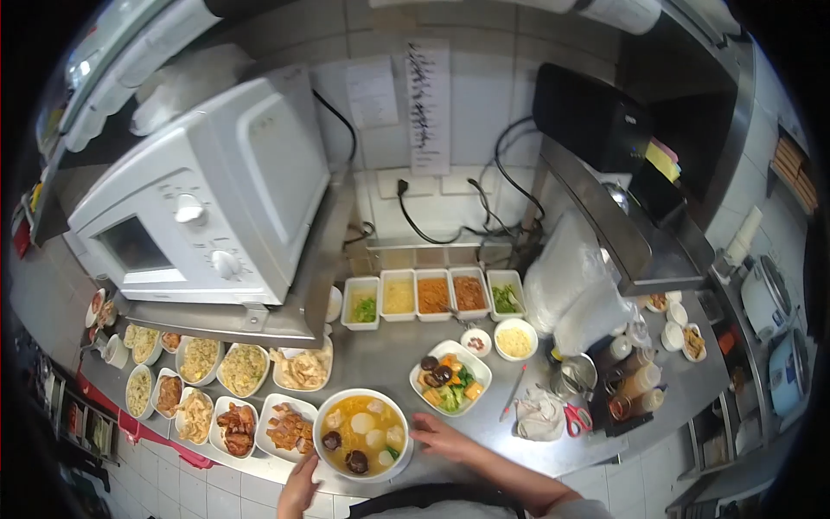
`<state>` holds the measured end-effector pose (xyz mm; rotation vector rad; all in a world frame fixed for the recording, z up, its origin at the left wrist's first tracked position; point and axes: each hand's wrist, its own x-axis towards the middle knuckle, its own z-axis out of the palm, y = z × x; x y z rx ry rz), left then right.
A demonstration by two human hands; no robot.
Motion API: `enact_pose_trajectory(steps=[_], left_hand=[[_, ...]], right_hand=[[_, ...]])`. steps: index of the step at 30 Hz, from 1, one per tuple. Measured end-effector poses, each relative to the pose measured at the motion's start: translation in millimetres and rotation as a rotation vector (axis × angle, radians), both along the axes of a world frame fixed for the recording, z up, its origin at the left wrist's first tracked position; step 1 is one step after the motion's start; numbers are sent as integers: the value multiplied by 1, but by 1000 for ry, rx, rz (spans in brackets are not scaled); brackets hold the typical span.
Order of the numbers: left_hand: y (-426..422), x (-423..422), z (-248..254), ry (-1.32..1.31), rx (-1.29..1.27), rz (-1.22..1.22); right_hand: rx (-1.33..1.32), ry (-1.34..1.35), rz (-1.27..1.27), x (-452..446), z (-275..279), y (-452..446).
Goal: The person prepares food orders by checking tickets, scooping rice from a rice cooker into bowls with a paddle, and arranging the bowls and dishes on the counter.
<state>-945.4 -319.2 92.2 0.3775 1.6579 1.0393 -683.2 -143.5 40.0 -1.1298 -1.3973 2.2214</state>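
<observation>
A large white bowl of yellow soup (364, 434), with pale round pieces and dark mushrooms in it, stands at the counter's front edge. My left hand (299, 487) is at the bowl's lower left, fingers extended, near or touching its side. To the right of the bowl is my right hand (439, 436), fingers spread, the fingertips close to the rim. Neither hand grips anything that I can see; whether the fingertips touch the bowl cannot be made out. A square white dish of vegetables, mushrooms and tofu (450, 379) sits behind my right hand.
White dishes of rice (244, 369) and meat (235, 427) fill the left side under a microwave (207, 199). Ingredient tubs (433, 294) line the back. On the right lie a pen (513, 392), a cloth (540, 413), red scissors (577, 420) and sauce bottles (641, 381).
</observation>
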Motion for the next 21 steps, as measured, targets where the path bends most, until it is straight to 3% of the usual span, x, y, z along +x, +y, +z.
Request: enact_pose_trajectory(steps=[1, 2, 3, 6, 9, 10, 11, 12, 14, 16, 18, 20, 21], left_hand=[[-3, -4, 18, 383, 54, -250], [-1, -3, 35, 549, 167, -321], [8, 2, 59, 492, 232, -389], [64, 32, 129, 430, 462, -549], [136, 70, 145, 529, 561, -757], [166, 90, 148, 582, 636, -834], [200, 107, 142, 572, 689, -908], [233, 127, 129, 638, 754, -865], [300, 160, 101, 846, 949, -800], [371, 177, 47, 1152, 1102, -781], [416, 191, 11, 1402, 985, -912], [459, 195, -26, 1611, 810, -1070], [480, 181, -7, 1657, 811, -1010]], right_hand=[[214, -102, 203, 13, 13, 6], [352, -99, 337, 26, 25, 19], [485, -94, 477, 39, 40, 35], [698, -164, 406, 76, 106, 81], [732, -192, 167, 104, 120, 149], [713, -280, -22, 109, 124, 169], [830, -374, -188, 112, 105, 197], [845, -375, -183, 114, 92, 217], [1218, -838, -79, 113, 74, 255], [1158, -1014, 9, 106, 50, 279], [1237, -1072, 33, 105, 24, 302], [1871, -1097, -196, 105, -42, 338], [1934, -1064, -209, 90, -19, 368]])
